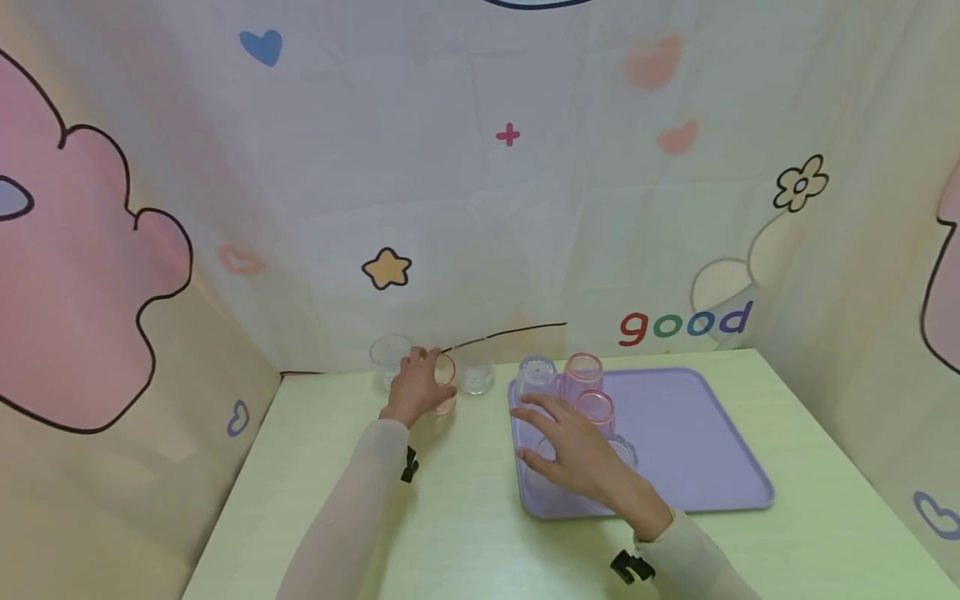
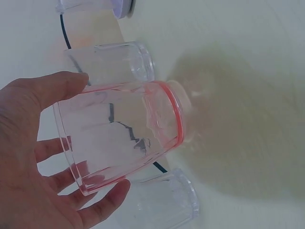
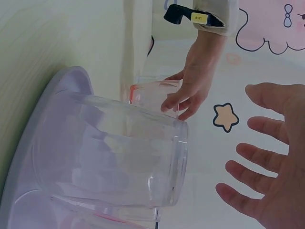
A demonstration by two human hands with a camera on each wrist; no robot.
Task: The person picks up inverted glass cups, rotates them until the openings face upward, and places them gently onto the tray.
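My left hand holds a clear pink-tinted tumbler around its open end, thumb on one side and fingers on the other. The tumbler stands upright, its red-ringed base right at the table. Clear tumblers flank it, one to its right and another to its left. Over the lilac tray, my right hand hovers with fingers spread and nothing in it. Nearest to it in the right wrist view is a clear tumbler standing upside down on the tray.
Two pink tumblers, one behind and one in front, stand on the tray's left part beside a clear one. More clear glass shows partly behind my right hand. A printed cloth hangs behind the table.
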